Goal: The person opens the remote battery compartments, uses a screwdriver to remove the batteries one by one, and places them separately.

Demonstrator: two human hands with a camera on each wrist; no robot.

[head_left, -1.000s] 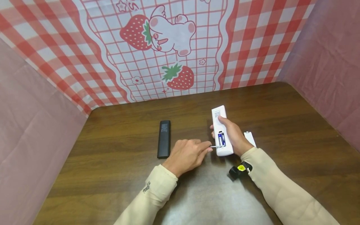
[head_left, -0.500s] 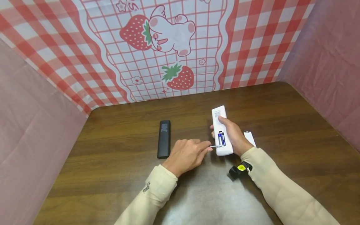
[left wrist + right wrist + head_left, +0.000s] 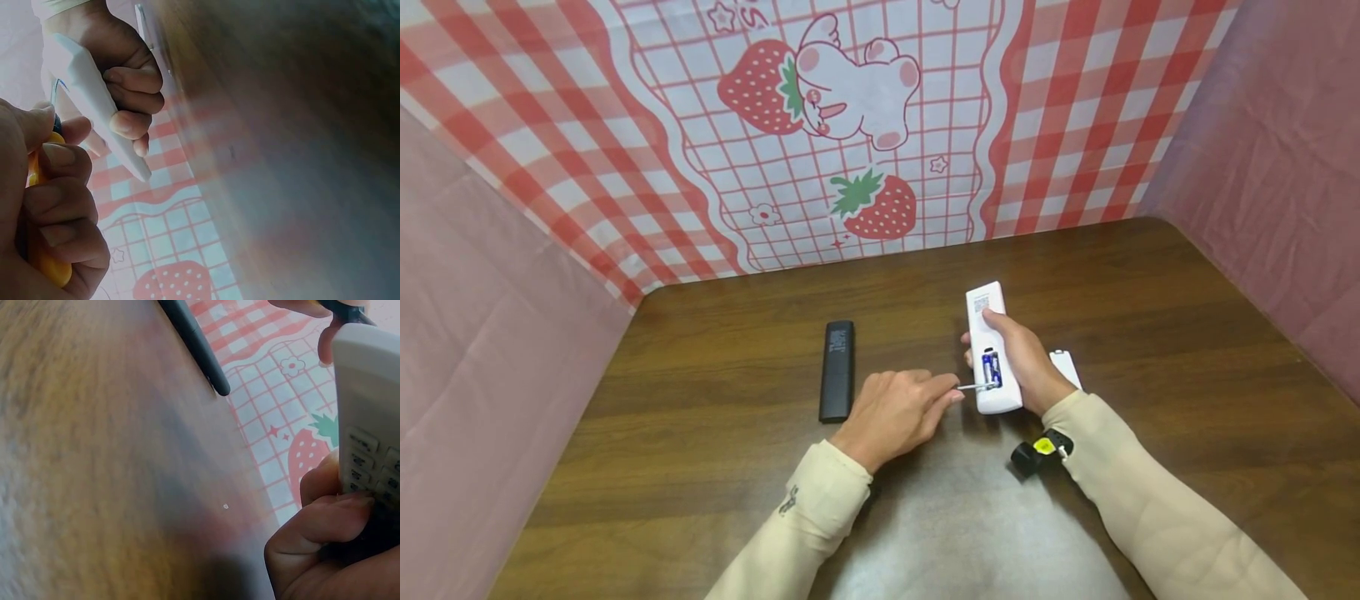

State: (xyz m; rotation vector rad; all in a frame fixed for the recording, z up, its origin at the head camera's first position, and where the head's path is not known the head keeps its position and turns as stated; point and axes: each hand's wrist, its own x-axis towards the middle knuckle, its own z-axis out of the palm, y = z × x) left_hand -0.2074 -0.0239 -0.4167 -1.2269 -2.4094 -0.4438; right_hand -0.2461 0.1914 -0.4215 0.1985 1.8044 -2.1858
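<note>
A white remote control (image 3: 998,402) is held back side up in my right hand (image 3: 1033,367), thumb over its back and fingers round the far edge. Two blue batteries (image 3: 988,371) lie side by side in its uncovered compartment. My left hand (image 3: 891,417) grips a screwdriver (image 3: 50,259) by its yellow and black handle. The thin metal shaft (image 3: 972,387) reaches across to the lower end of the batteries; whether the tip touches them I cannot tell. In the right wrist view the remote's button side (image 3: 365,450) shows, with the fingers round it.
A black remote (image 3: 837,371) lies on the brown wooden table (image 3: 700,433) to the left. The white battery cover (image 3: 1065,365) lies just right of my right hand, partly hidden by the wrist. A strawberry-print cloth (image 3: 880,100) hangs behind the table.
The screwdriver shaft has shifted slightly up along the battery compartment, and my left hand has moved a touch left. The right hand's hold on the white remote looks the same.
</note>
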